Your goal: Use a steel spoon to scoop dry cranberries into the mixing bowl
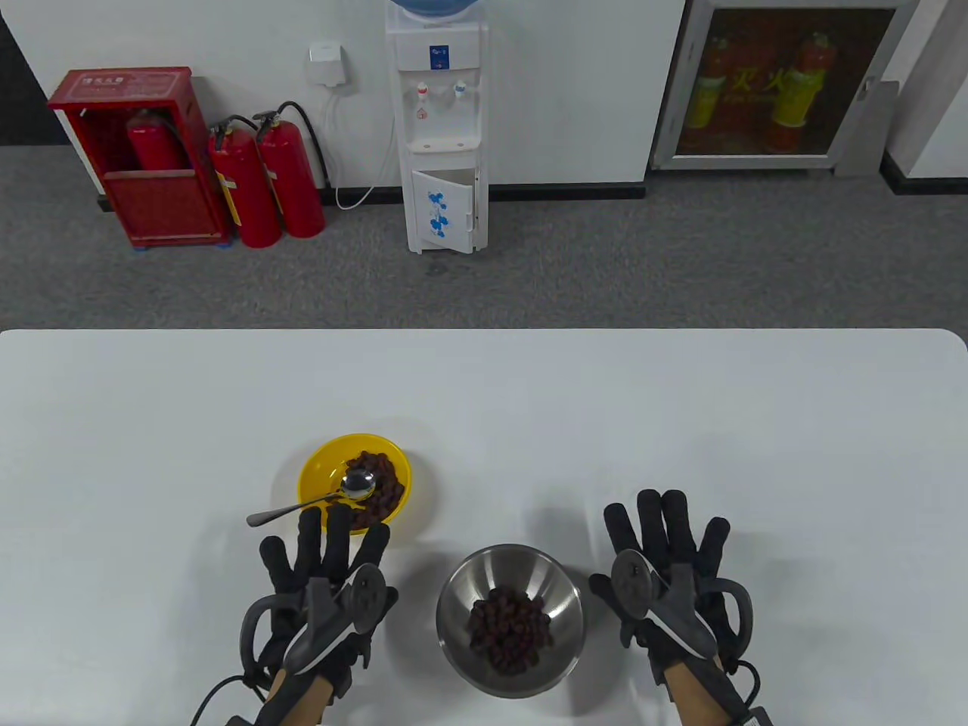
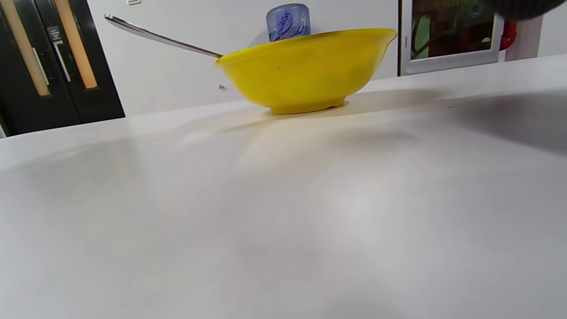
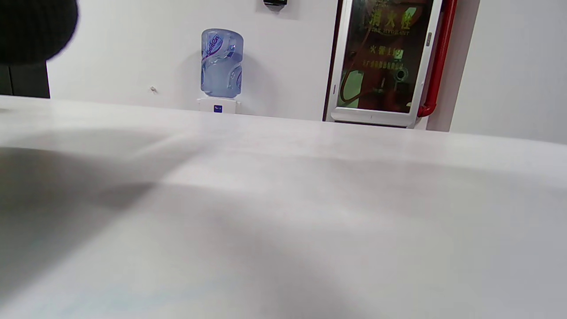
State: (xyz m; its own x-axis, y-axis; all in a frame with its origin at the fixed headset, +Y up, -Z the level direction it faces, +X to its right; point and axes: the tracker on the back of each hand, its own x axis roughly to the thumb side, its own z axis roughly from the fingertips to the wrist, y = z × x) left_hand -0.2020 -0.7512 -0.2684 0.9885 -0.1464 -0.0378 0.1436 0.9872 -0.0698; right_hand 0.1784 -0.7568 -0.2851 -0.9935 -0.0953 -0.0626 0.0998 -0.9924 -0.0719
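Observation:
A yellow bowl (image 1: 318, 473) holds dry cranberries (image 1: 382, 488). A steel spoon (image 1: 333, 493) lies in it, bowl end on the cranberries, handle sticking out over the left rim. A steel mixing bowl (image 1: 461, 597) near the front edge holds a heap of cranberries (image 1: 510, 628). My left hand (image 1: 321, 567) lies flat on the table, fingers spread, just in front of the yellow bowl, holding nothing. My right hand (image 1: 669, 552) lies flat, fingers spread, right of the mixing bowl, empty. The left wrist view shows the yellow bowl (image 2: 305, 71) and spoon handle (image 2: 159, 37) from the side.
The white table (image 1: 681, 423) stretches wide behind and beside the bowls. Beyond its far edge stand a water dispenser (image 1: 442, 128) and fire extinguishers (image 1: 265, 181) on the floor.

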